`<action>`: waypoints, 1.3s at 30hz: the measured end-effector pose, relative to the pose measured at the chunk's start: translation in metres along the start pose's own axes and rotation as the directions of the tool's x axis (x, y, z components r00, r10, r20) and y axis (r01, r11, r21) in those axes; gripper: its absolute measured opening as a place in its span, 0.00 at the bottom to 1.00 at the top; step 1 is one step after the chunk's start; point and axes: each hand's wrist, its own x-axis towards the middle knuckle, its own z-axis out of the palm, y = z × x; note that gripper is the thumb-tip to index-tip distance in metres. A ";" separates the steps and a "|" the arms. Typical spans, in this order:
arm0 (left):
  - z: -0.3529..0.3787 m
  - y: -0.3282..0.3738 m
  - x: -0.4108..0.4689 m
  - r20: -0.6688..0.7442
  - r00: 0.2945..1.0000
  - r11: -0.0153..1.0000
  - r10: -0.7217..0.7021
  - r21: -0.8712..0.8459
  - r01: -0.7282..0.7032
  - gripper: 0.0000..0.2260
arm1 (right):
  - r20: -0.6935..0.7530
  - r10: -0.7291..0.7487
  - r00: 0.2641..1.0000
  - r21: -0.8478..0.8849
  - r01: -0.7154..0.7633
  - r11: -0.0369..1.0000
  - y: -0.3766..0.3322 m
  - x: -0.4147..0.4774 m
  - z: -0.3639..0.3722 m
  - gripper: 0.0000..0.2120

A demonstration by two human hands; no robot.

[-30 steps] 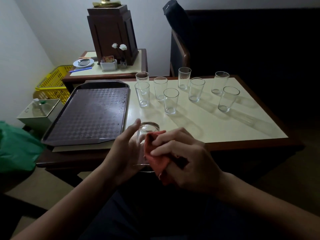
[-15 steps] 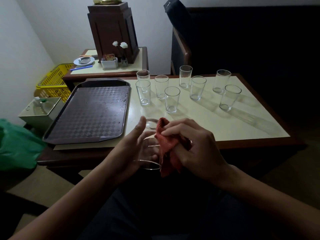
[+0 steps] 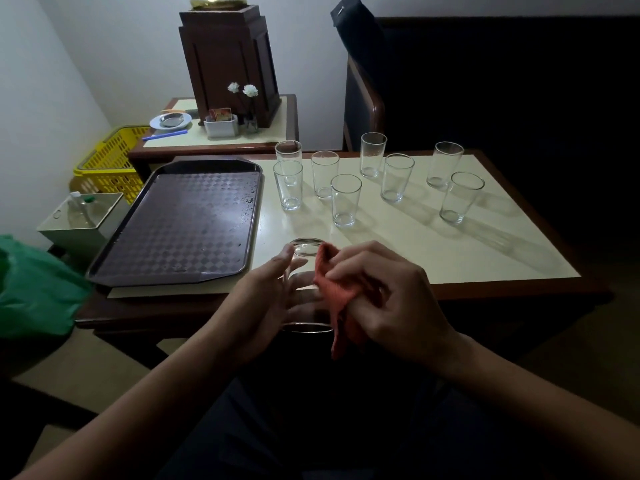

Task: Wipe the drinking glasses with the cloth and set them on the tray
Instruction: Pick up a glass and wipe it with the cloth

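Glass [image 3: 304, 271] tipped base-away, left hand [image 3: 254, 306] fingers curled round it; right hand [image 3: 391, 297] fingers pinch cloth [image 3: 329, 292] against its side. Step: wiping. Next likely: upright onto tray [image 3: 180, 223] beyond left fingers.

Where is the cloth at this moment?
Head view, low centre: the cloth is gripped in the right hand, against the glass the left hand holds.
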 end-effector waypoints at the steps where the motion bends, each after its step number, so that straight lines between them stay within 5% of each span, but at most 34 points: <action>1: 0.001 0.000 -0.001 0.009 1.000 1.000 -0.007 0.000 0.007 0.24 | 0.046 -0.052 0.998 0.004 0.052 0.999 -0.005 -0.003 0.001 0.06; 4: 0.002 0.002 -0.005 0.031 0.999 0.998 -0.020 0.062 0.018 0.31 | 0.109 -0.095 0.990 0.040 0.091 0.995 -0.009 -0.003 0.003 0.05; 7: 0.003 0.002 -0.005 -0.001 1.000 0.998 0.005 0.064 -0.005 0.34 | -0.009 0.064 0.998 0.056 -0.064 0.996 0.004 0.005 0.001 0.05; 9: 0.003 0.003 -0.005 -0.029 0.998 0.995 0.047 0.095 -0.044 0.32 | -0.051 0.084 0.995 0.047 -0.081 0.996 0.006 0.004 0.000 0.05; 14: 0.000 0.005 -0.006 -0.043 0.998 0.994 0.041 0.108 -0.036 0.22 | 0.082 -0.134 0.988 0.039 0.131 0.991 -0.011 -0.005 0.005 0.05; 19: 0.005 0.008 -0.011 -0.067 0.995 0.988 0.075 0.139 -0.065 0.30 | -0.040 0.055 0.998 0.017 -0.055 0.998 0.007 0.005 -0.001 0.06; 25: 0.002 0.009 -0.007 -0.059 0.997 0.992 0.051 0.116 -0.044 0.17 | 0.049 -0.129 0.990 0.025 0.128 0.991 -0.012 -0.004 0.008 0.05; 30: 0.007 0.010 -0.010 -0.048 0.995 0.982 0.090 0.172 -0.081 0.27 | -0.043 0.035 0.998 0.045 -0.034 0.998 0.002 0.006 -0.002 0.05; 36: 0.000 0.010 -0.009 -0.020 0.999 0.997 -0.049 0.066 0.050 0.21 | 0.085 -0.114 0.990 0.024 0.112 0.993 -0.007 -0.002 0.003 0.09; 39: -0.004 0.007 -0.008 -0.007 0.999 0.995 -0.048 0.087 0.049 0.29 | 0.066 -0.039 0.997 0.023 0.038 0.999 -0.004 0.003 0.003 0.15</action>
